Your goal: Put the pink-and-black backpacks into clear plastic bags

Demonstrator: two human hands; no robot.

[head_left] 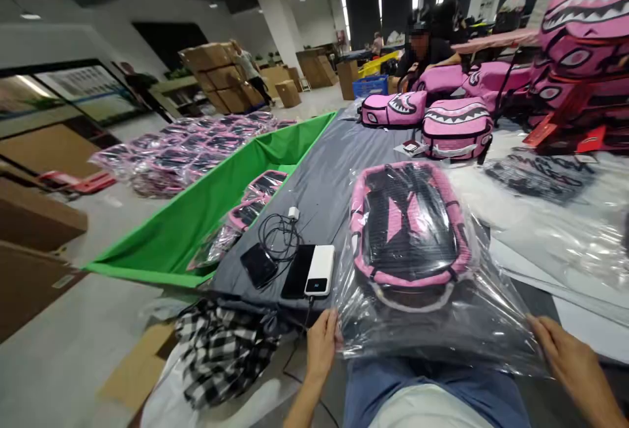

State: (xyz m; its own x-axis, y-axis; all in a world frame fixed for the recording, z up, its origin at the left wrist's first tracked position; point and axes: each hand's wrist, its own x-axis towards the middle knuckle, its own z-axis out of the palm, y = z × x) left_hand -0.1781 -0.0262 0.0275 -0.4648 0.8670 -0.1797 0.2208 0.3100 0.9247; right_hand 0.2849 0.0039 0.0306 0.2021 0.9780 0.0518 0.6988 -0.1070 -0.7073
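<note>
A pink and black backpack (410, 231) lies inside a clear plastic bag (432, 333) at the near edge of the table. The bag's mouth side faces me and is stretched wide. My left hand (322, 339) is closed on its left edge, and my right hand (565, 349) pinches its right edge. Left of the backpack are a white power bank (320, 271), a black phone (259, 265) and a coiled black cable (280, 238) with a white plug (293, 214).
Pink shark-mouth bags (457, 128) stand at the table's far side. Clear plastic bags (550, 218) lie at right. A green fabric bin (162, 238) with wrapped backpacks borders the table's left. A person (422, 54) sits across the table. Checkered cloth (221, 349) hangs at the near left.
</note>
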